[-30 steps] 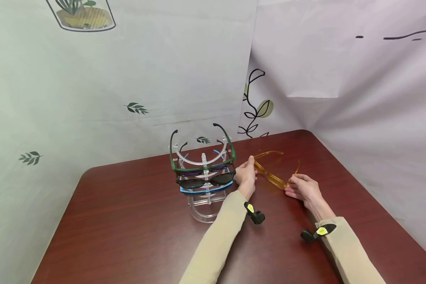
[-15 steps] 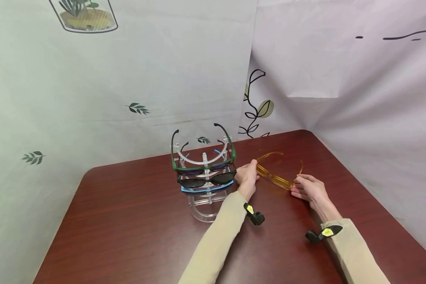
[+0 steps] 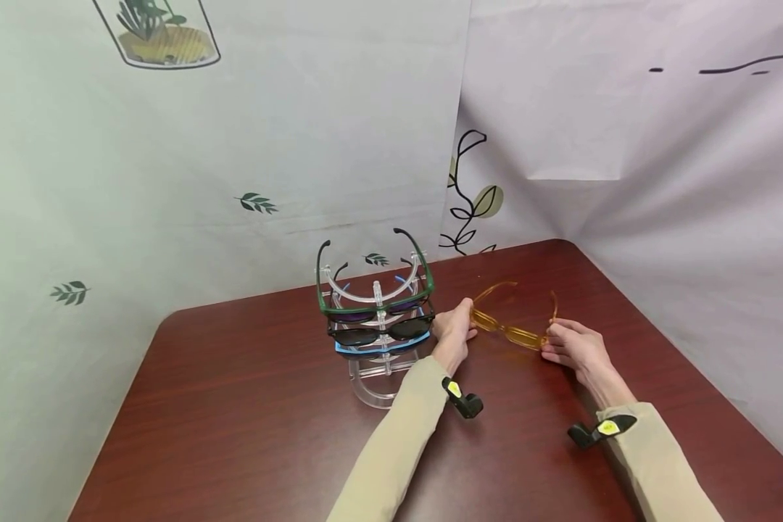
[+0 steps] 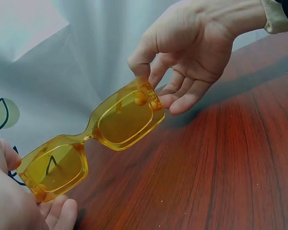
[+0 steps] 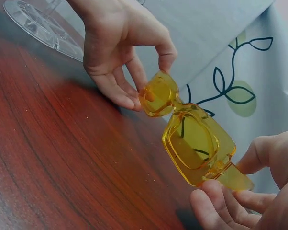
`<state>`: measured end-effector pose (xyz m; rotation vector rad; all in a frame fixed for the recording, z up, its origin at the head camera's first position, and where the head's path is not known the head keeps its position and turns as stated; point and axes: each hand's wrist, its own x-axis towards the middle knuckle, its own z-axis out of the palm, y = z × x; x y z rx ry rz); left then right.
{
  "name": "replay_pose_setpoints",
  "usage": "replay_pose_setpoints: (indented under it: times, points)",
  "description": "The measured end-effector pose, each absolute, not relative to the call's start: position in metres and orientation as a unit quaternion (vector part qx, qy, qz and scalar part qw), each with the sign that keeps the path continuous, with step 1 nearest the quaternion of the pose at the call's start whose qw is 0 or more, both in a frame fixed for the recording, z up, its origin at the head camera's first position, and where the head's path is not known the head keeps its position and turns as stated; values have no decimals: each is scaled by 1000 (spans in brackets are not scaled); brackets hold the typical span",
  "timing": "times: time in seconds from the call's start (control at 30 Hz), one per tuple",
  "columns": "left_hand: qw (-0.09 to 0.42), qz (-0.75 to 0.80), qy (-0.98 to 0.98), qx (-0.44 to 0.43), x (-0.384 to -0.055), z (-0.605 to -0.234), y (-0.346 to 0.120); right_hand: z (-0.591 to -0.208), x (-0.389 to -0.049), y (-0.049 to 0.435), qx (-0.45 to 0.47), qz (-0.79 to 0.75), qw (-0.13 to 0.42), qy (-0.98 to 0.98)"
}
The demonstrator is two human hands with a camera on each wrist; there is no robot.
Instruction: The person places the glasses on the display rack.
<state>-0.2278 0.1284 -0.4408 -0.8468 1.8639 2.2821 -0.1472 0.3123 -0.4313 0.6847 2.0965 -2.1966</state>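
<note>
A pair of see-through yellow sunglasses point(image 3: 523, 337) is held between both hands over the right part of the table, arms unfolded and pointing away. My left hand point(image 3: 454, 325) pinches the left hinge corner between thumb and fingers. At the other hinge corner, the thumb and fingers of my right hand point(image 3: 577, 349) pinch the frame. In the left wrist view, the front of the sunglasses point(image 4: 127, 122) slants upward to the right, close over the table. The right wrist view shows the lower rim of the sunglasses point(image 5: 194, 143) just above the wood.
Left of my left hand stands a clear plastic display rack point(image 3: 368, 395). It bears green-framed sunglasses point(image 3: 378, 308), black sunglasses point(image 3: 407, 330) and blue-framed glasses point(image 3: 346, 349). The dark red table point(image 3: 248, 406) ends at a printed cloth backdrop point(image 3: 339, 145).
My right hand has moved a little to the right with its end of the sunglasses, and my left hand slightly right too. The frame front has turned more level.
</note>
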Motion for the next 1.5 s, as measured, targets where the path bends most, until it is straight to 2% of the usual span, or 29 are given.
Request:
replay_pose_setpoints:
  times: [0.23, 0.63, 0.97, 1.5]
  points:
    - [42, 758, 601, -250, -225, -447, 125, -431, -145, 316, 202, -695, 13, 690]
    - [33, 750, 645, -142, -219, -455, 117, -434, -143, 321, 184, -691, 15, 699]
    - [-10, 700, 699, -147, -211, -452, 117, -434, -140, 324, 180, -684, 19, 706]
    - [-82, 668, 723, -160, -185, -451, 120, -432, -134, 323, 191, -676, -11, 712]
